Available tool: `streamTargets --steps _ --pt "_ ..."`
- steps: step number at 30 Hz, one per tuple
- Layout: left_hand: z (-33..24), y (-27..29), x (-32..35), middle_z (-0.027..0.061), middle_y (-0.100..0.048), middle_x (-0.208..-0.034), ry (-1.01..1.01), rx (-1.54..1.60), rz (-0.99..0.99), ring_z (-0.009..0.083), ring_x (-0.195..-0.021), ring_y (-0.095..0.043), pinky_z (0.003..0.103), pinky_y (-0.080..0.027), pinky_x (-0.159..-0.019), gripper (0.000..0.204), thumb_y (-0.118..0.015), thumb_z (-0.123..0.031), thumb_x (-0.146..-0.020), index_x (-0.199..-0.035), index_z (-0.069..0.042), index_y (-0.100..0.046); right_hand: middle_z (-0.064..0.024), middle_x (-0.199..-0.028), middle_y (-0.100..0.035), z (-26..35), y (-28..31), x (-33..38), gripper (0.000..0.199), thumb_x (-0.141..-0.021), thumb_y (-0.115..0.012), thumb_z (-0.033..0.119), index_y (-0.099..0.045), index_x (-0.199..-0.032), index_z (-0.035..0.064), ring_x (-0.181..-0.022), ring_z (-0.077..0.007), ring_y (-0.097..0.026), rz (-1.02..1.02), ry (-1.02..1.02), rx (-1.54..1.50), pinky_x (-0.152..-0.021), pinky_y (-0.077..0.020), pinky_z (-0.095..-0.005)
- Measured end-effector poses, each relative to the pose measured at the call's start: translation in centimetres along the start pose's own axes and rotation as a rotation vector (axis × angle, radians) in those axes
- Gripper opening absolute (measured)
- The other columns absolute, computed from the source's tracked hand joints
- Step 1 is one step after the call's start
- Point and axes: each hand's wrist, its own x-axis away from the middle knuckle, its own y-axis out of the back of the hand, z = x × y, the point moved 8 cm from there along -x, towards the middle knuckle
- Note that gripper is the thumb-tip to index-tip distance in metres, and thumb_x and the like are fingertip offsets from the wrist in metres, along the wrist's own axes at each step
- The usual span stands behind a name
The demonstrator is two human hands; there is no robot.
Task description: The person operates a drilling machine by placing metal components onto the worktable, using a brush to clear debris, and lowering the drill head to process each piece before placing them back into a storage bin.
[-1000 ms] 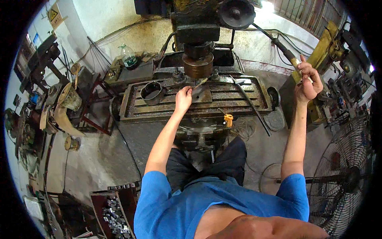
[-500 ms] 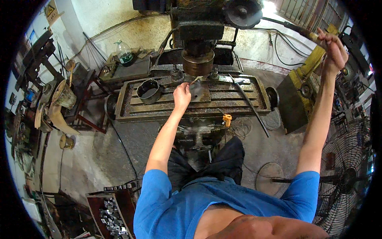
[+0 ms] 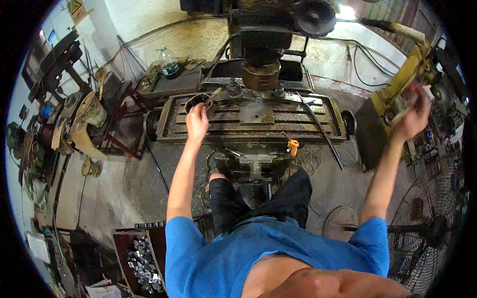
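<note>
My left hand (image 3: 198, 122) is closed, fingers pinched on a thin stick that looks like a small brush (image 3: 215, 94), its pale end pointing up. It is at the near side of a dark round pot (image 3: 191, 103) on the left part of the slotted machine table (image 3: 206, 134). My right hand (image 3: 415, 115) is raised at the far right, below the long lever (image 3: 392, 28) and apart from it; its fingers are smeared by motion. Over the table hangs the round milling machine spindle head (image 3: 261, 75), with a flat plate (image 3: 256, 113) below it.
A long metal bar (image 3: 323, 133) leans across the table's right end. An orange-handled tool (image 3: 293, 145) hangs at the front edge. A large fan (image 3: 432, 228) stands at right. A box of metal parts (image 3: 143, 263) sits at lower left; a plastic bottle (image 3: 169, 64) stands behind.
My left hand has moved left with the brush, from below the spindle to the pot. My right hand has let go of the lever and dropped lower.
</note>
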Motion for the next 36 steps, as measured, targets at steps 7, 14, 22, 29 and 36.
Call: streamTargets --steps 7,14,22,29,36 --pt "3.3 -1.1 -1.4 0.0194 -0.06 -0.074 -0.124 -0.609 0.276 0.0344 -0.064 -0.06 0.044 -0.048 -0.058 0.02 -0.053 -0.023 -0.08 -0.087 -0.006 -0.059 -0.0093 -0.081 -0.063 -12.4 -2.8 36.4 0.032 -0.064 -0.057 0.008 -0.061 -0.094 -0.0039 -0.073 -0.0171 -0.059 0.739 -1.113 -0.223 -0.065 -0.0466 -0.0275" --pt "2.4 0.7 -0.1 0.0158 -0.06 -0.065 -0.105 -0.548 0.36 0.034 -0.064 -0.06 0.045 -0.047 -0.057 0.027 -0.054 -0.032 -0.08 -0.089 -0.007 -0.058 -0.0079 -0.078 -0.057 -16.2 -5.0 50.8 0.036 -0.067 -0.061 0.019 -0.058 -0.098 -0.0006 -0.069 -0.0165 -0.05 0.781 -1.621 -0.121 -0.057 -0.039 -0.0303" --pt "9.3 14.5 4.4 0.0186 -0.062 -0.077 0.187 -0.473 0.125 0.0314 -0.073 -0.062 0.039 -0.048 -0.064 0.035 -0.056 -0.021 -0.078 -0.109 -0.004 -0.056 -0.0015 -0.066 -0.053 -9.8 -7.2 45.3 0.033 -0.06 -0.06 0.009 -0.059 -0.092 0.0009 -0.048 -0.0087 -0.047 0.711 -1.2 -0.296 -0.044 -0.0398 -0.0254" --pt "21.9 32.2 17.6 0.0094 -0.061 -0.072 0.687 -0.064 -0.159 0.0105 -0.06 -0.051 0.025 -0.044 -0.058 0.035 -0.05 -0.001 -0.073 -0.107 0.002 -0.057 -0.0152 -0.079 -0.061 -1.6 -11.2 28.2 0.051 -0.056 -0.061 0.014 -0.052 -0.105 0.0025 -0.068 -0.0335 -0.059 1.236 -0.581 0.001 -0.065 -0.0472 -0.0375" --pt "24.7 40.8 24.7 0.0087 -0.062 -0.073 0.736 -0.005 -0.297 0.0135 -0.066 -0.058 0.026 -0.047 -0.063 0.035 -0.053 0.001 -0.072 -0.107 0.004 -0.057 -0.0205 -0.074 -0.062 -4.3 -19.6 33.4 0.028 -0.061 -0.053 0.025 -0.063 -0.069 0.0012 -0.069 -0.0327 -0.062 1.545 -0.127 0.625 -0.065 -0.05 -0.04"
